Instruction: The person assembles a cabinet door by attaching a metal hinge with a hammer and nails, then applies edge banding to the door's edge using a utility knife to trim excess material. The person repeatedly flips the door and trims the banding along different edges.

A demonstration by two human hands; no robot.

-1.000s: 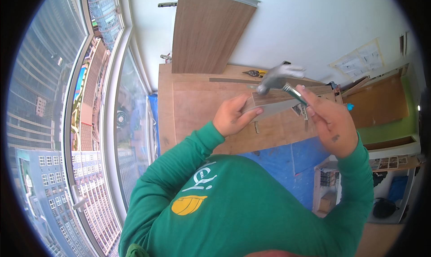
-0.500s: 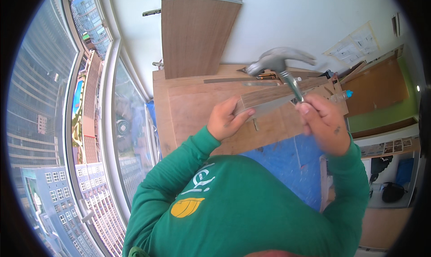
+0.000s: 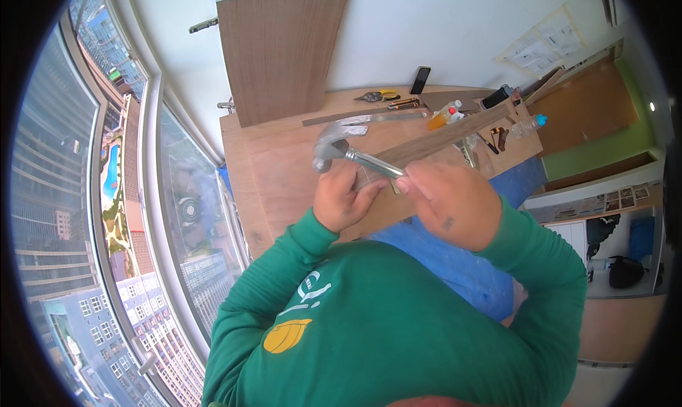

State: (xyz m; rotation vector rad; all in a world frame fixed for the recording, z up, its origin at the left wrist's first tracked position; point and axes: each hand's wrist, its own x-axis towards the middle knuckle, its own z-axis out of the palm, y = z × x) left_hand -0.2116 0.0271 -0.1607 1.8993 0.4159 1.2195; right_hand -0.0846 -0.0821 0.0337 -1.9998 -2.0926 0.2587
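Claw hammer (image 3: pixel 366 160), clamped by its handle in the right hand (image 3: pixel 458 201), metal head raised over the left hand (image 3: pixel 343 201). Left hand closed on the near end of a wood-grain plank (image 3: pixel 440 137), fingers partly hidden behind the hammer. Beneath, a wooden tabletop (image 3: pixel 273 172). Farther along it, 1 blue-capped bottle (image 3: pixel 527 126), yellow-handled snips (image 3: pixel 376 95) and 1 black phone (image 3: pixel 420 80). Behind, against a white wall (image 3: pixel 426 27), 1 upright brown panel (image 3: pixel 277 55).

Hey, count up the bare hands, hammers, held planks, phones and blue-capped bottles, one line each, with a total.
Left hand and right hand: 2
Hammer: 1
Held plank: 1
Phone: 1
Blue-capped bottle: 1
Total: 6
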